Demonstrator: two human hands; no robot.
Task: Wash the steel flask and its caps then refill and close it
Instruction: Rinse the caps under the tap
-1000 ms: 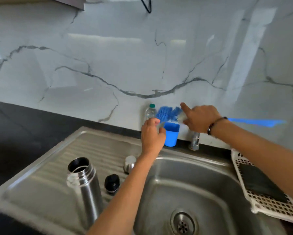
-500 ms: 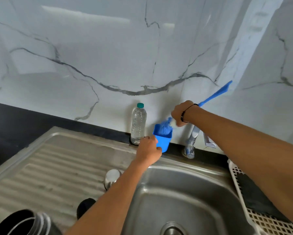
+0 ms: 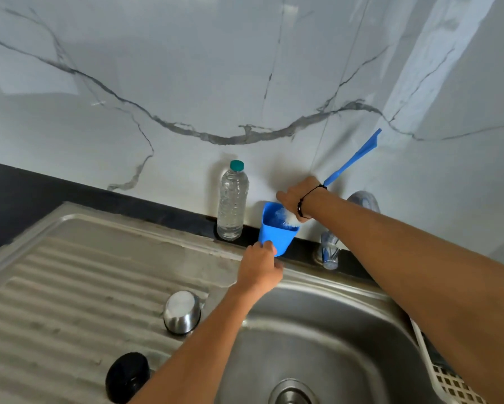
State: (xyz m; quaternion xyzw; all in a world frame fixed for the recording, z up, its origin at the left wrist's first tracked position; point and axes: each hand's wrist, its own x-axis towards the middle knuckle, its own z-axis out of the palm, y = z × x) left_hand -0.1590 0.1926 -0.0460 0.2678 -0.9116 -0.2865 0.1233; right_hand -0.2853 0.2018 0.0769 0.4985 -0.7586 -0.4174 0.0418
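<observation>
My left hand (image 3: 260,265) grips the lower side of a blue plastic cup (image 3: 275,232) that is tilted at the back of the sink, against the wall. My right hand (image 3: 296,198) holds a blue bottle brush (image 3: 352,158) by its handle; the bristle end is down inside the cup. On the ribbed drainboard (image 3: 70,287) lie the steel outer cap (image 3: 181,312), dome up, and the black inner cap (image 3: 127,376). The steel flask itself is out of view.
A clear water bottle (image 3: 232,204) with a teal lid stands by the wall left of the cup. The tap (image 3: 331,252) rises behind my right forearm. The sink basin (image 3: 317,330) with its drain (image 3: 291,393) lies below; a white rack (image 3: 446,377) sits at right.
The brush head went from above the cup down into it, handle now pointing up right. The view moved closer and the flask slid out of frame at the lower left.
</observation>
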